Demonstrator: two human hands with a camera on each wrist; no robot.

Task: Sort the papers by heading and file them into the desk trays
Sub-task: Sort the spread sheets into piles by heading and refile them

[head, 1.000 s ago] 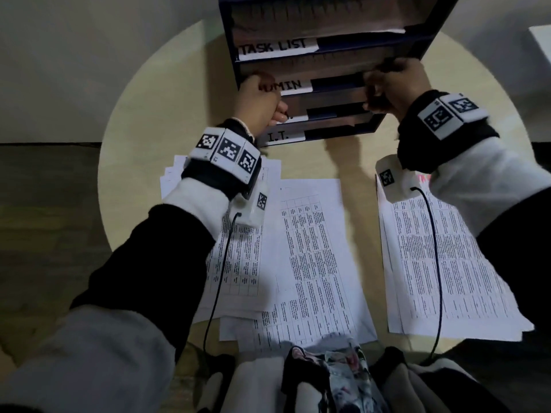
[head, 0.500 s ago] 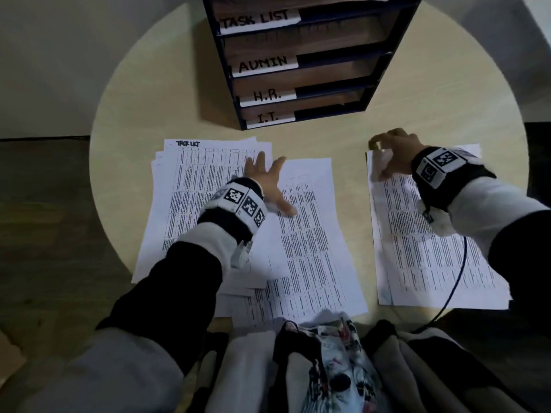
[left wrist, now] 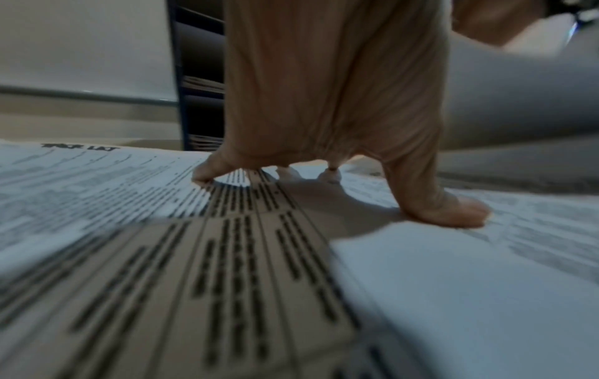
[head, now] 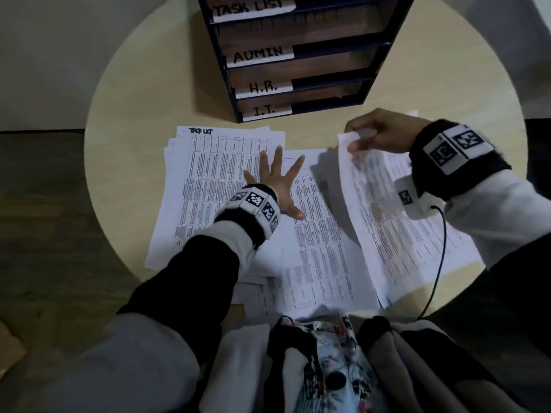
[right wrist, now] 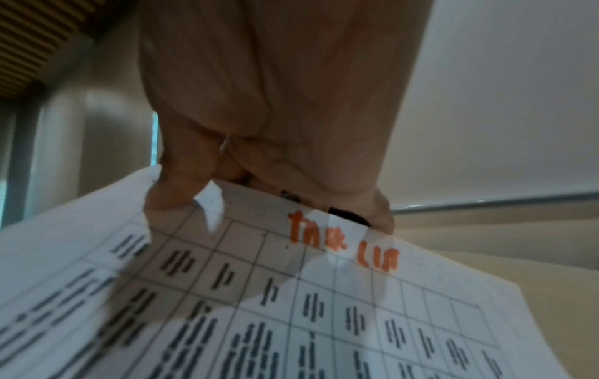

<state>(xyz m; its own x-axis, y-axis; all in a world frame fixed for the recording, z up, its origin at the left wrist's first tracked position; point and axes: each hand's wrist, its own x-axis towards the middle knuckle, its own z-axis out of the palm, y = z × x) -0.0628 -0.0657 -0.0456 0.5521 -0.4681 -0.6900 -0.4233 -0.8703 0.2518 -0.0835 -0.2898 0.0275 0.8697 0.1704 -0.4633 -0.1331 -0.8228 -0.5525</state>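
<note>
My left hand [head: 274,180] lies flat with fingers spread on the left pile of printed sheets [head: 208,186], whose top page is headed "Task List" in black. In the left wrist view the left hand's fingertips [left wrist: 453,215] press the paper. My right hand [head: 378,135] pinches the top edge of a sheet [head: 384,222] and lifts it off the right stack [head: 441,251]. Seen from the right wrist, that sheet [right wrist: 324,307] carries an orange "Task List" heading and a table. The dark tray rack [head: 298,55] stands behind, labelled Task List, Admin, H.R., I.T.
The round pale wooden table [head: 134,120] carries everything. A middle sheet [head: 322,248] overlaps both piles. A cable [head: 438,263] hangs from my right wrist over the right stack. My lap and patterned clothing [head: 328,368] sit at the table's near edge.
Both hands left the rack and came down to the papers. The left hand spread flat on the left pile. The right hand pinched the top sheet of the right stack and raised it.
</note>
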